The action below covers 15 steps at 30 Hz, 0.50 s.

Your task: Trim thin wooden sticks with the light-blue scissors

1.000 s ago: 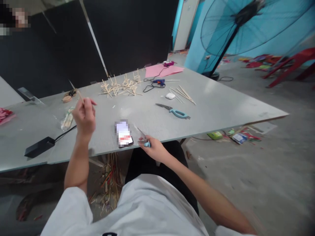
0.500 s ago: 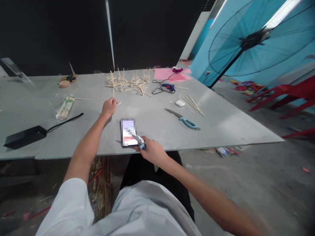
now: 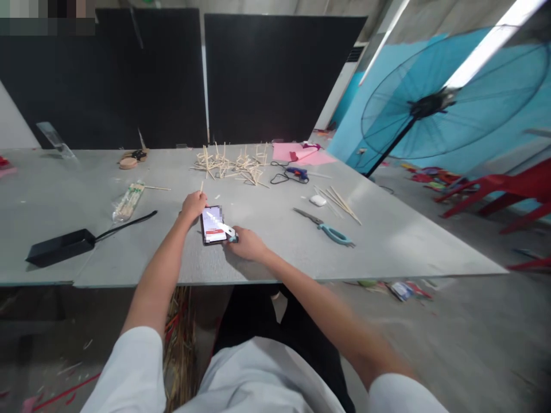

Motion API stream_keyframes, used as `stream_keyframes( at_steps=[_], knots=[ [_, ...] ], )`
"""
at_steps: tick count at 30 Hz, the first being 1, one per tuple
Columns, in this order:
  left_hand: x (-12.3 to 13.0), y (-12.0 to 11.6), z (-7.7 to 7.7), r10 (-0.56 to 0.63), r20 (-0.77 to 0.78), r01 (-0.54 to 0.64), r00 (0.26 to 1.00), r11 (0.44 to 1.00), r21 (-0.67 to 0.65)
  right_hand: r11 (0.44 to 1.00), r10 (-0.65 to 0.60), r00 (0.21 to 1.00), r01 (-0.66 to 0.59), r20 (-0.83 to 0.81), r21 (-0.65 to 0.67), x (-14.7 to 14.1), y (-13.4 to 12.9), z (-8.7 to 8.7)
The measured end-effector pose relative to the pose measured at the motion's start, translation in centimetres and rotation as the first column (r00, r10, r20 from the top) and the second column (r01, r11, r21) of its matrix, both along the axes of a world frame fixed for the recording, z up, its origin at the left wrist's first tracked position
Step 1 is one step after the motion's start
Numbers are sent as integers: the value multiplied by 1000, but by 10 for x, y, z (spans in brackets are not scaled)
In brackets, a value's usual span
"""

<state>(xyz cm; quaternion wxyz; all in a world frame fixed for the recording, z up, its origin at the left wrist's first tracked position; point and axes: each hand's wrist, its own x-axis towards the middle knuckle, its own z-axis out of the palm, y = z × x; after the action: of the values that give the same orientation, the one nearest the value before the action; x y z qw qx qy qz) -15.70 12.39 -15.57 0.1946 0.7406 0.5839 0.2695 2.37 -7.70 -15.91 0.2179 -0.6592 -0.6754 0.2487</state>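
Observation:
My left hand (image 3: pixel 193 206) is closed around a thin wooden stick (image 3: pixel 202 186), whose short end pokes up above the fingers. My right hand (image 3: pixel 247 243) grips what looks like a utility knife (image 3: pixel 228 230), pale with a teal part, its thin tip pointing left over the phone. Beneath that tip lies the phone (image 3: pixel 207 236), flat on the table with its screen lit. Its upper left corner is beside my left fingers, and its lower right corner meets my right hand. Beyond both hands spreads a cluster of stick frames (image 3: pixel 232 165).
On the grey table (image 3: pixel 267 267) are teal-handled shears (image 3: pixel 327 228), a white case (image 3: pixel 318 200), loose sticks (image 3: pixel 345 205), a blue glue gun (image 3: pixel 297 172), pink paper (image 3: pixel 286 152), a bagged stick pack (image 3: pixel 129 202) and a black box (image 3: pixel 62 248). A large fan (image 3: pixel 430 106) stands right.
The phone has slid forward and left from the table's front edge, with my right hand and the knife moving along. My left hand still holds the stick. The view has tilted up.

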Motion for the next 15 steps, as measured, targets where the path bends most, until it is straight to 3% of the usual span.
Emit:
stream_keyframes(
  at_steps=[6, 15],
  knots=[
    [-7, 1, -2, 30, -6, -30, 1000, 999, -24, 993, 3, 979, -27, -205, -113, 9, 23, -7],
    [-7, 1, -3, 50, 4, -50, 999, 999, -22, 987, -88, 975, 58, -203, -149, 1, 22, -6]
  ],
)
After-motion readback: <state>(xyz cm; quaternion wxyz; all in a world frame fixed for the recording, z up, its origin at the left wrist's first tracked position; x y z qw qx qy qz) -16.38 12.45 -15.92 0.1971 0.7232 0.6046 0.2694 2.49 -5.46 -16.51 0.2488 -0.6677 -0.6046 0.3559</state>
